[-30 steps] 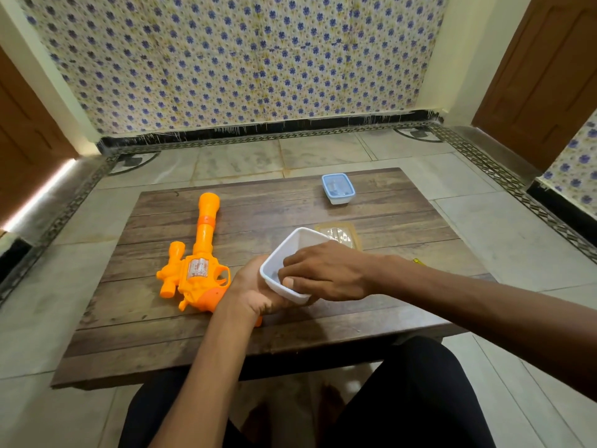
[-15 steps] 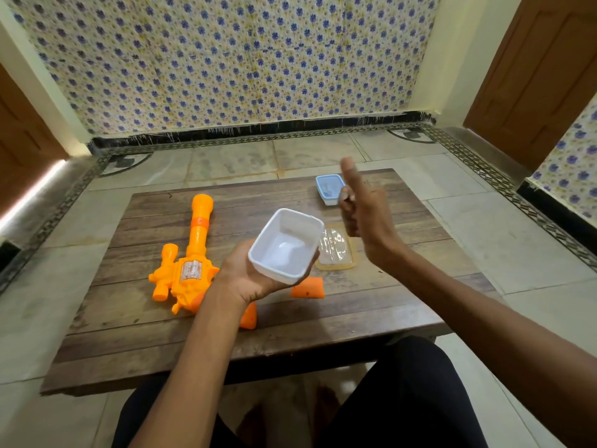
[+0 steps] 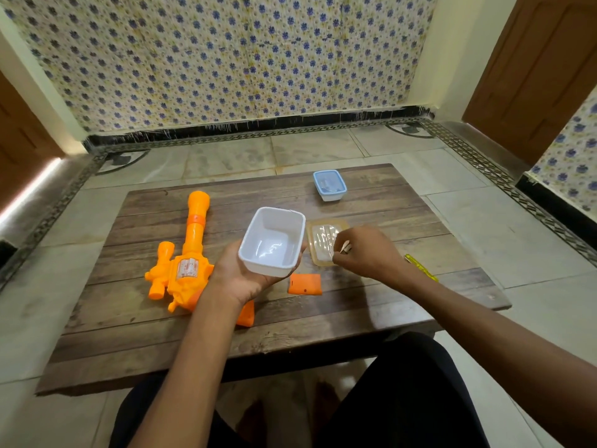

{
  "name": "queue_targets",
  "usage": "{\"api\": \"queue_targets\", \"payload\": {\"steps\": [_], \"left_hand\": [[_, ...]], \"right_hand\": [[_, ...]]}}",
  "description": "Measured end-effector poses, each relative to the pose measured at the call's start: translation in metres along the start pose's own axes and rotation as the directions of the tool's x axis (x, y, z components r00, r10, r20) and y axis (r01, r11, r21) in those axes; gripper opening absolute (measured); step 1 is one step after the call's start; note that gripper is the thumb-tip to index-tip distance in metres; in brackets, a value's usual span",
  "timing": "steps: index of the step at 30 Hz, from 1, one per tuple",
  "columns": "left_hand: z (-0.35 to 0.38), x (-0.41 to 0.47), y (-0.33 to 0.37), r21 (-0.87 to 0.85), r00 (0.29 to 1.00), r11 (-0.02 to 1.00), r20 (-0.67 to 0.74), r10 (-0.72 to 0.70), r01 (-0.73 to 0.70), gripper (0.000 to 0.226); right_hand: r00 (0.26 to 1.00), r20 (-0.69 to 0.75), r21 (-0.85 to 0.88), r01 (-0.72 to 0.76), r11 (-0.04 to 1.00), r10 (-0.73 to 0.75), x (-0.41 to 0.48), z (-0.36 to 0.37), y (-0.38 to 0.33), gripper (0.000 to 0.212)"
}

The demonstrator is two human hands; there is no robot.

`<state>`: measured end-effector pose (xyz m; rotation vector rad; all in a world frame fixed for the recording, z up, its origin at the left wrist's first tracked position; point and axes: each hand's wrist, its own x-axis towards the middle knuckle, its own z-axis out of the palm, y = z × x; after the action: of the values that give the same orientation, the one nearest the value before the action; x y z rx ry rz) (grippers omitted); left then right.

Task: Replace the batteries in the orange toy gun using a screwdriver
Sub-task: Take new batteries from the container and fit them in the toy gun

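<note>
Tub (image 3: pixel 273 242) is held up off the tabletop (image 3: pixel 371 318) in the left hand (image 3: pixel 239 278), palm under it and fingers curled round the base. The inside looks empty (glare on the bottom, so not sure).

Right hand (image 3: pixel 366 253) sits low over the near edge of the clear lid (image 3: pixel 323 236), fingers curled and tips bunched together. I cannot tell whether it pinches something small or just touches the lid.

Gun (image 3: pixel 185 270) lies flat on the tabletop just left of the left wrist. Its long axis runs away from the person: barrel at the far end, grip at the near end and partly hidden under the left forearm. The left hand is the nearer one to it. The right hand is well apart, with tub and lid between.

Cover (image 3: pixel 305 283) (orange, looks like the battery door, already off) lies on the tabletop between the two forearms, just nearer than the tub. Screwdriver (image 3: pixel 420 268), yellow, lies just right of the right forearm, partly hidden. Box (image 3: pixel 329 185) with a blue lid stands near the far edge, apart from the rest.

Judgement: work on the gun means setting the tub down to free the left hand, then reaching left.

Tabletop is low, dark planked wood. Floor (image 3: pixel 323 150) is pale stone tile with a patterned border. Wall (image 3: pixel 226 59) has blue floral tiles, and a brown door (image 3: pixel 533 76) stands at right.
</note>
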<state>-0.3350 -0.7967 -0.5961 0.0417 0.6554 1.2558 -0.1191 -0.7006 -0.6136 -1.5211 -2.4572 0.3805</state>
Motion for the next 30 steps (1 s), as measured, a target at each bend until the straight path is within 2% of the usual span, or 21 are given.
{"api": "queue_targets", "payload": {"steps": [3, 9, 11, 14, 19, 22, 26, 30], "left_hand": [[-0.009, 0.007, 0.001, 0.025, 0.998, 0.998, -0.046, 0.051, -0.050, 0.050], [-0.022, 0.023, 0.001, 0.046, 0.994, 0.996, -0.066, 0.085, -0.082, 0.048], [-0.022, 0.027, -0.001, 0.041, 0.995, 0.997, -0.073, 0.064, -0.061, 0.059], [-0.015, 0.029, -0.002, 0.061, 0.996, 0.997, -0.072, 0.042, -0.038, 0.066], [0.004, 0.042, -0.009, 0.208, 0.981, 0.970, -0.123, 0.151, -0.123, 0.048], [0.019, 0.060, -0.017, 0.315, 0.959, 0.939, -0.194, 0.208, -0.140, 0.034], [0.028, 0.096, -0.020, 0.408, 0.909, 0.904, -0.318, 0.270, -0.127, 0.031], [0.036, 0.126, -0.009, 0.548, 0.863, 0.828, -0.355, 0.359, -0.119, 0.034]], "right_hand": [[0.991, 0.036, -0.183, 0.136, 0.974, -0.131, 0.003, 0.006, -0.002, 0.021], [0.958, 0.138, -0.301, 0.281, 0.911, -0.250, 0.007, 0.011, -0.006, 0.022], [0.953, 0.140, -0.340, 0.301, 0.891, -0.269, 0.007, 0.011, -0.009, 0.019], [0.957, 0.108, -0.340, 0.290, 0.895, -0.269, 0.006, 0.008, -0.008, 0.016], [0.979, -0.003, -0.302, 0.193, 0.933, -0.203, 0.004, -0.007, 0.013, 0.014], [0.982, -0.020, -0.324, 0.170, 0.931, -0.186, 0.005, -0.017, 0.032, 0.012], [0.991, -0.023, -0.339, 0.113, 0.934, -0.128, 0.013, -0.020, 0.054, 0.010], [0.994, -0.007, -0.337, 0.104, 0.936, -0.113, 0.023, -0.023, 0.068, 0.010]]}}
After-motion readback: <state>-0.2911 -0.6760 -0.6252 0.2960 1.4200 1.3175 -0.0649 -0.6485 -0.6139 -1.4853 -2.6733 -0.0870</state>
